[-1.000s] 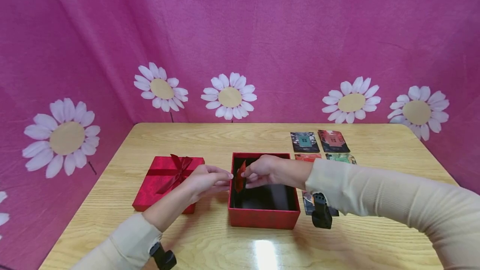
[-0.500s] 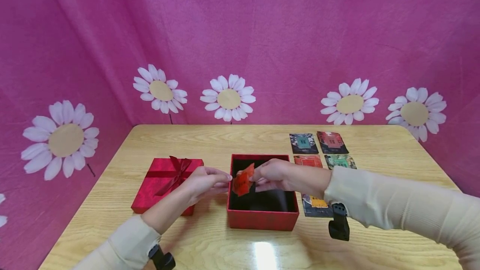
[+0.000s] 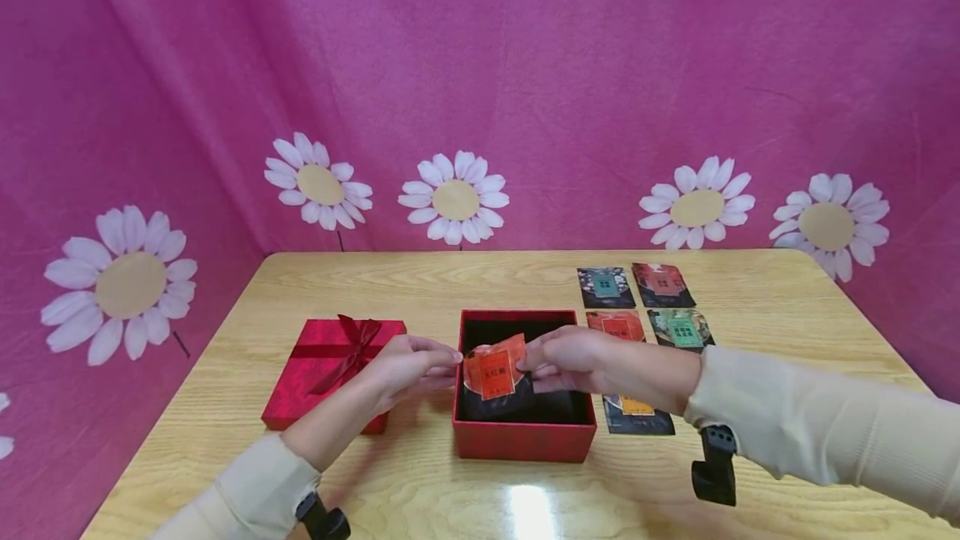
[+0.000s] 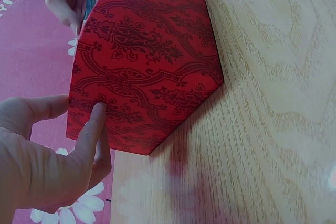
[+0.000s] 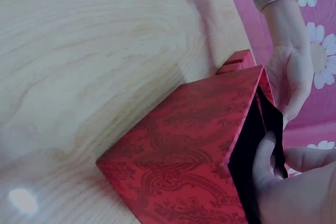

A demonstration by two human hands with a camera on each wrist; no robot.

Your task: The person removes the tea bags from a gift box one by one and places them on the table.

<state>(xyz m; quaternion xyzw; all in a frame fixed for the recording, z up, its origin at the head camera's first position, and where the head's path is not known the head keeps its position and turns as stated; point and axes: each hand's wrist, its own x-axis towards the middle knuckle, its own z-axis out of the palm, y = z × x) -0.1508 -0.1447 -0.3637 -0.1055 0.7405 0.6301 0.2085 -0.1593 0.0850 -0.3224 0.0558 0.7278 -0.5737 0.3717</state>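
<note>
A red patterned gift box (image 3: 525, 442) stands lidless on the table, its inside black. My left hand (image 3: 408, 369) holds the box's left wall; in the left wrist view the thumb meets the rim and the fingertips (image 4: 98, 109) touch the outer wall. My right hand (image 3: 573, 357) pinches the right edge of an orange-and-black packet (image 3: 497, 373) with a printed label. The packet leans, label up, within the box opening; its lower edge is hard to make out. In the right wrist view the packet's dark back (image 5: 271, 116) shows beside the thumb.
The red box lid (image 3: 322, 365) with a ribbon bow (image 3: 352, 354) lies to the left. Right of the box are several packets in rows, among them a teal-labelled packet (image 3: 605, 288), a red packet (image 3: 662, 284) and a green-labelled packet (image 3: 684, 330). My right forearm covers some.
The packet has turned from edge-on to label-up and shifted right, still in my right hand. The right hand and forearm moved right and slightly nearer. My left hand stays at the box wall.
</note>
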